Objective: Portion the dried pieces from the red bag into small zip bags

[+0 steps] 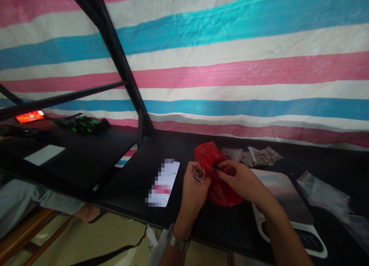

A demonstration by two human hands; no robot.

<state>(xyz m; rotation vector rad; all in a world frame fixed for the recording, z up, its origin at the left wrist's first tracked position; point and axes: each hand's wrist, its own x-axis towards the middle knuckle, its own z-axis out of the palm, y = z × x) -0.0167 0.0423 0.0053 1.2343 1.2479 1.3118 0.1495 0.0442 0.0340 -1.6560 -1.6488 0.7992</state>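
Observation:
A crumpled red plastic bag (223, 191) sits on the black table with its mouth open. My left hand (193, 191) is closed around a small clear zip bag (198, 173) with brownish bits inside, against the red bag's left side. Over the red bag's opening, my right hand (235, 177) has its thumb and fingers drawn together in a pinch; what is between them is small, dark and too unclear to name. Behind the red bag lie several filled clear zip bags (261, 156). A flat digital scale (284, 197) with a metal plate is under my right forearm.
Flat clear plastic bags (325, 195) lie right of the scale. A lit phone (164, 185) is left of my hands. Beyond a black metal frame (121, 62), another table holds a green-and-black model car (89, 123) and white paper (44, 154). A seated person's leg (88, 212) shows below.

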